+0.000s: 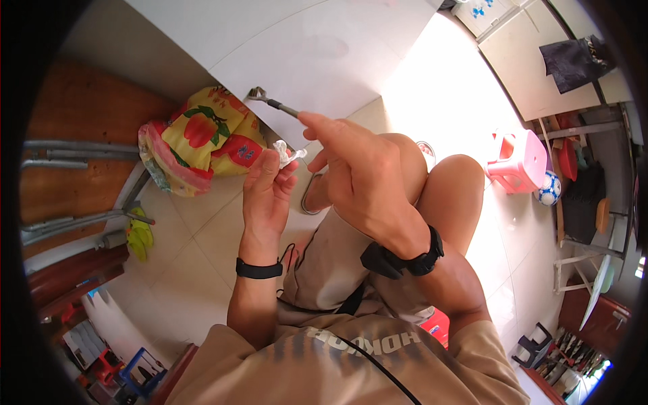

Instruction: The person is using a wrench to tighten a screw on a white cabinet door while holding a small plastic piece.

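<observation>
My left hand point(264, 185) is raised in front of my lap, its thumb and fingers pinching a crumpled white tissue point(287, 154). Just right of it and a little higher, my right hand point(361, 172) is closed round the handle end of a slim razor-shaped tool point(282, 108). The tool points up and left, its short metal head standing clear of the tissue. Its exact kind is hard to make out, and part of the handle is hidden by my fingers. Both wrists wear black bands.
A white tabletop point(297, 61) lies ahead. A yellow and red printed bag point(202, 135) stands left, near folded metal-legged furniture point(84, 152). Yellow-green shoes point(140, 233) rest on the tiled floor. At right are a pink stool point(520, 162) and a blue-white ball point(548, 188).
</observation>
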